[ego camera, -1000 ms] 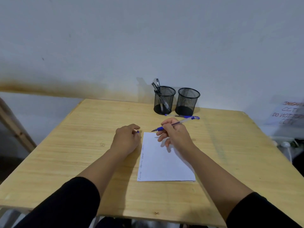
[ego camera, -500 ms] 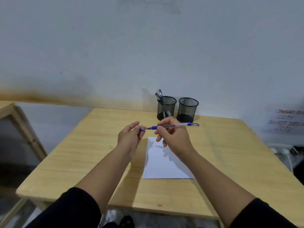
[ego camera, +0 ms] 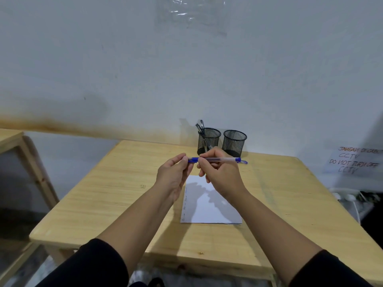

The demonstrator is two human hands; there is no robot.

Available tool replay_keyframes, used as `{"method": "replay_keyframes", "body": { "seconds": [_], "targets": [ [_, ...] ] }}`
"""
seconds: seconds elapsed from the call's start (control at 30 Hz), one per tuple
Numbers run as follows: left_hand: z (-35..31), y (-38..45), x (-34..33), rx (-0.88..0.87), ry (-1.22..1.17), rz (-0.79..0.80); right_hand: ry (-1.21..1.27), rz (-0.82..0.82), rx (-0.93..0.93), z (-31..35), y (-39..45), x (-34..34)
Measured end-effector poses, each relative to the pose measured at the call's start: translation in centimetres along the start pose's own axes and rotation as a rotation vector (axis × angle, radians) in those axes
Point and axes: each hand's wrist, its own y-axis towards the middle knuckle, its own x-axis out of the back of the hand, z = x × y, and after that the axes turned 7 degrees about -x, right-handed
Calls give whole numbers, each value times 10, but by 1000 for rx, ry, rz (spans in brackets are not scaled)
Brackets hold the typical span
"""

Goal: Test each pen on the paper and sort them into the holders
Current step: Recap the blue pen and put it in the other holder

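Pen [ego camera: 217,160] held level between both raised hands' fingertips.

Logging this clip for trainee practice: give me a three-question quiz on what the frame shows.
1. True or false: the right-hand mesh holder has pens sticking out of it.
2. Which hand grips the blue pen by its barrel?
3. The paper lies: A) under the holders B) on the table below the hands C) in the left hand.

Key: 1 false, they stand in the left-hand mesh holder; 2 right hand; 3 B.
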Motion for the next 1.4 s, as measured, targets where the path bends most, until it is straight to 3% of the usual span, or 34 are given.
{"method": "replay_keyframes", "body": {
  "seconds": [0.33, 0.63, 0.87, 1.0, 1.17, 1.4],
  "targets": [
    [-3, -12, 9, -30, -3, -13, -64, 26, 68, 1, -9, -8],
    [-21, 7, 27, -211, 163, -110, 222, 212, -170, 4, -13, 4],
    [-14, 10, -4, -303, 437, 127, -103, 220, -203, 5, 5, 20],
    [4, 19, -42, -342, 510, 241, -267, 137, -197, 4, 24, 44],
    [35, 47, -88, -357, 544, 156, -469, -53, -151, 7, 63, 95],
    [91, 91, -127, -319, 638, 94, -376, -366, -51, 3, 137, 150]
  ]
}}
